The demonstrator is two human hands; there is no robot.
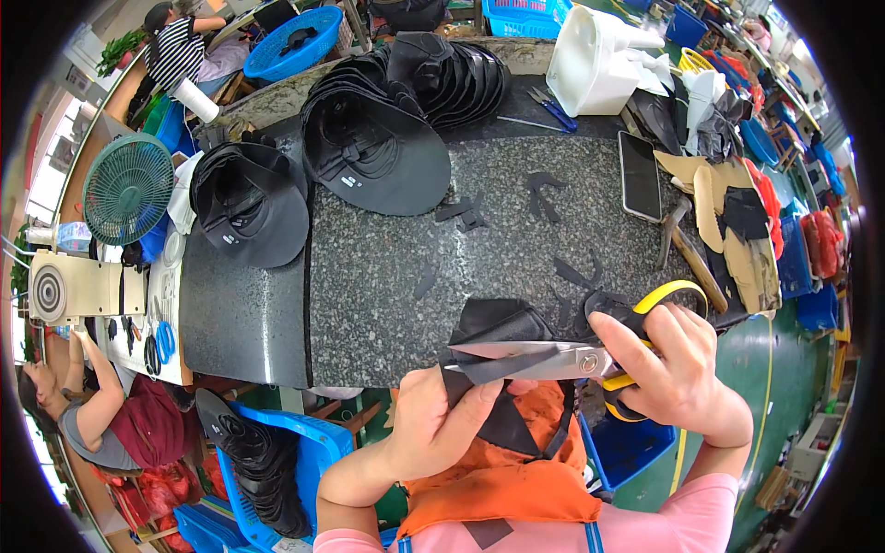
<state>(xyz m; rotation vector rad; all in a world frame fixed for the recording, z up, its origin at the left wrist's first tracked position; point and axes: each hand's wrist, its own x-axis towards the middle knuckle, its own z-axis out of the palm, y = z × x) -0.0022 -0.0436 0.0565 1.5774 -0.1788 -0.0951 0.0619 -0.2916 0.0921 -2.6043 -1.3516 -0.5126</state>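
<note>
In my right hand is a pair of scissors with silver blades and yellow-and-black handles. The fingers are wrapped round the handles. My left hand pinches a black leather-like piece at the table's near edge. The scissor blades point left and lie across that piece, with part of the black material over them; whether they are cutting cannot be made out. Behind the scissors, several thin black offcuts are scattered on the speckled stone tabletop. An orange apron lies below my hands.
Nested stacks of black shoe uppers stand at the back and left. A phone, a hammer, blue-handled pliers and a white container are around the right side. A blue crate stands lower left; a person sits beyond.
</note>
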